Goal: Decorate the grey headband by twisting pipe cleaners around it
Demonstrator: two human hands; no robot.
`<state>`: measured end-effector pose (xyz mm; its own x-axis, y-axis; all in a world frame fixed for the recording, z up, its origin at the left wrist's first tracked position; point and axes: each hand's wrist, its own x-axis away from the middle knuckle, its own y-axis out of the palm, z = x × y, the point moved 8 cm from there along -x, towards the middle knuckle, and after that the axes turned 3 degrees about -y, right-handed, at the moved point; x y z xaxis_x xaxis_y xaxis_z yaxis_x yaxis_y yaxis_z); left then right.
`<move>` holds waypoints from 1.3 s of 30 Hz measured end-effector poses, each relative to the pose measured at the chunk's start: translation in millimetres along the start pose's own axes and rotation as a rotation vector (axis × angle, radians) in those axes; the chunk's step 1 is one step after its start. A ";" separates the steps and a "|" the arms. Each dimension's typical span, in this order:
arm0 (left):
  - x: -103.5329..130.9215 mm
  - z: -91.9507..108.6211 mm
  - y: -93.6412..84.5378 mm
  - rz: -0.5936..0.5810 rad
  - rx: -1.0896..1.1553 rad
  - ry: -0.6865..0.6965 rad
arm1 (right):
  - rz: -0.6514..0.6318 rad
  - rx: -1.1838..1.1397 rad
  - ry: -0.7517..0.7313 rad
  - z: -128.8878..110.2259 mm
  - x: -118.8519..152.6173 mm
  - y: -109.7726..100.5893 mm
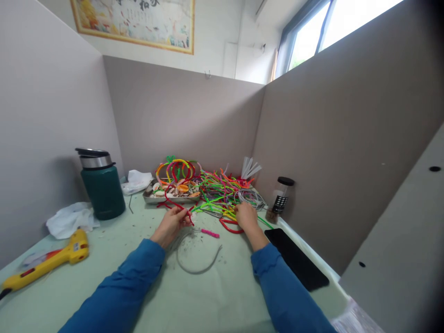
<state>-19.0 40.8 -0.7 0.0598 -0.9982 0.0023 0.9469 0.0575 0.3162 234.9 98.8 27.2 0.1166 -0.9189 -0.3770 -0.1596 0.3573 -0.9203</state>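
Note:
My left hand is closed in a pinch on a red pipe cleaner, which bends up in front of the metal tray. Curled fingers of my right hand reach down at the near edge of a heap of coloured pipe cleaners; what they grip, if anything, is hidden. A grey metal blade-like tool lies just left of that hand, partly covered. Between my forearms rests a grey headband, curved open, with a short pink fuzzy piece by its upper end. Red loops lie beside my right hand.
A metal tray holds shells, with wrapped coloured hoops behind. Left stand a green bottle, crumpled tissue and a yellow glue gun. Right are a clear jar and a black phone. Grey partitions enclose the table.

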 end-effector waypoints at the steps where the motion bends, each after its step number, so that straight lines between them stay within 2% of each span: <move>1: -0.3 -0.5 -0.6 0.003 -0.001 0.000 | 0.018 -0.024 -0.037 -5.7 0.5 -3.5; 3: -1.2 -2.0 -1.9 0.006 -0.010 -0.004 | 0.017 -0.097 -0.164 -23.6 3.6 -7.6; 5: -2.1 -3.1 -2.9 0.008 -0.021 -0.006 | -0.062 -0.158 -0.339 -46.2 10.9 -4.5; 6: -2.3 -3.2 -3.1 0.008 -0.022 -0.005 | -0.101 -0.145 -0.376 -52.8 14.4 -1.4; 8: -2.3 -2.7 -3.1 0.009 -0.016 -0.003 | -0.131 -0.072 -0.363 -56.4 18.4 3.7; 13: -2.0 -2.7 -6.7 0.049 0.001 -0.013 | -0.175 0.049 -0.244 -46.7 18.1 12.6; 19: -4.2 -4.8 -7.1 0.018 -0.017 -0.016 | -0.225 -0.059 -0.315 -43.7 15.8 13.9; 21: -4.4 -4.8 -7.0 0.014 -0.021 -0.015 | -0.211 -0.209 -0.283 -37.6 12.0 12.9; 23: -4.4 -4.7 -7.0 0.016 -0.017 -0.017 | -0.214 -0.461 -0.195 -27.6 6.2 13.3; 27: -3.4 -4.2 -7.1 0.027 -0.022 -0.025 | -0.342 -1.237 0.102 -10.9 -0.1 23.1; 30: -2.4 -3.7 -6.5 0.028 -0.024 -0.030 | -0.305 -1.633 0.120 -10.7 -2.7 14.7; 34: -2.2 -2.8 -6.9 0.029 0.012 -0.030 | -0.208 -1.788 0.068 -12.6 -3.1 9.8; 39: -2.4 0.0 -8.1 0.052 0.037 -0.020 | -0.097 -1.738 0.066 -16.1 -5.0 13.8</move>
<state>-26.8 42.7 -3.2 0.1022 -0.9940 0.0388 0.9303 0.1093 0.3502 216.3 105.6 18.1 0.1592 -0.9448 -0.2865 -0.9381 -0.2352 0.2543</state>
